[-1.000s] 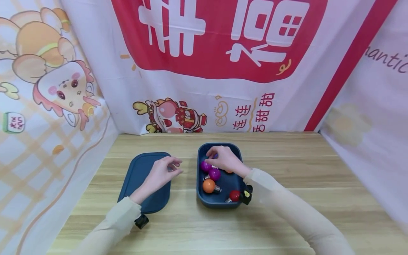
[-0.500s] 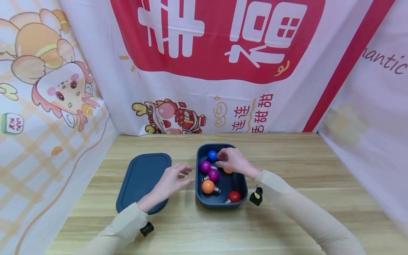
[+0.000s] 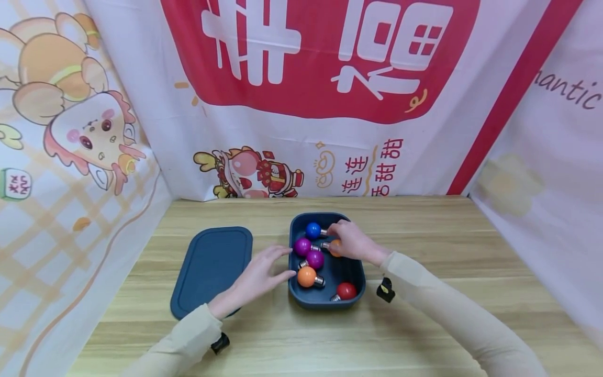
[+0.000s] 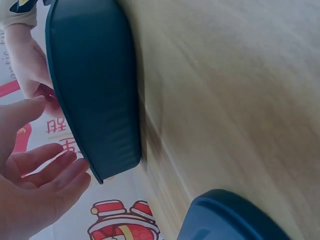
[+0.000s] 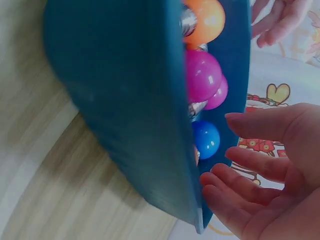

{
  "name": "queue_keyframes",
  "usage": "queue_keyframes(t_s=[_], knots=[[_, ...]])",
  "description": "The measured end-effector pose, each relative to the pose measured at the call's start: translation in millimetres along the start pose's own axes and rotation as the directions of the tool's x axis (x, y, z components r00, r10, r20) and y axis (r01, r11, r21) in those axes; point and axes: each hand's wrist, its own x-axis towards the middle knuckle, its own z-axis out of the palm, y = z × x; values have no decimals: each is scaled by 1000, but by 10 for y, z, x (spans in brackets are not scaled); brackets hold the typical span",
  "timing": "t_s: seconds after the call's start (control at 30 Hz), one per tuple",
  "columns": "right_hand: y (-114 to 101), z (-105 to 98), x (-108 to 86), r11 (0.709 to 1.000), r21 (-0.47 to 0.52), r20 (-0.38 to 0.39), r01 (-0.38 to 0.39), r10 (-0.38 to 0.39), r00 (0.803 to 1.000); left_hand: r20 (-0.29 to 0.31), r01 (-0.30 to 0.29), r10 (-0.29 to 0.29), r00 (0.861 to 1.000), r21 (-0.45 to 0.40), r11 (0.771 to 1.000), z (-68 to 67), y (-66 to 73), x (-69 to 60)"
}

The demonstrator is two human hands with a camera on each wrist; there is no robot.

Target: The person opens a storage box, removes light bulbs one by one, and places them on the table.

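A dark blue box (image 3: 325, 303) holds several small light bulbs. Inside are a blue bulb (image 3: 313, 230), two purple bulbs (image 3: 302, 246), an orange bulb (image 3: 306, 277) and a red bulb (image 3: 346, 290). My right hand (image 3: 355, 243) is over the box's right side, partly covering a second orange bulb (image 3: 336, 248). In the right wrist view its thumb and fingers are spread apart with nothing between them. At the box's left rim is my left hand (image 3: 259, 277), fingers extended and thumb apart, holding nothing; whether it touches the rim is unclear.
A dark blue lid (image 3: 212, 267) lies flat on the wooden table (image 3: 424, 225), left of the box. Printed cloth (image 3: 264, 120) hangs behind the table and along both sides.
My right hand has moved right from the box's back left, uncovering the blue bulb. My left hand has shifted right from over the lid to the box's left rim, its fingers spreading wider.
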Motion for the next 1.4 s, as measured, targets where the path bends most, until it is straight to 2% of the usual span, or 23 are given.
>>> queue_keyframes(t_s=[0.3, 0.47, 0.63, 0.77, 1.13, 1.4], knots=[[18, 5, 41, 988, -150, 44, -18, 25, 999, 81, 9, -11, 997, 28, 1000, 41, 3, -26], [40, 33, 71, 980, -200, 81, -26, 43, 996, 100, -81, 70, 993, 109, 991, 66, -47, -27], [59, 76, 79, 979, -202, 107, -29, 51, 993, 109, -181, 161, 981, 222, 958, 81, -100, -37], [53, 99, 74, 980, -199, 106, -25, 47, 993, 117, -219, 193, 974, 276, 936, 76, -114, -43], [7, 146, 93, 981, -179, 135, -74, 99, 986, 174, -203, 147, 974, 371, 906, 89, -152, -39], [22, 148, 108, 982, -182, 106, -47, 68, 992, 175, -206, 147, 973, 390, 898, 81, -163, -35]])
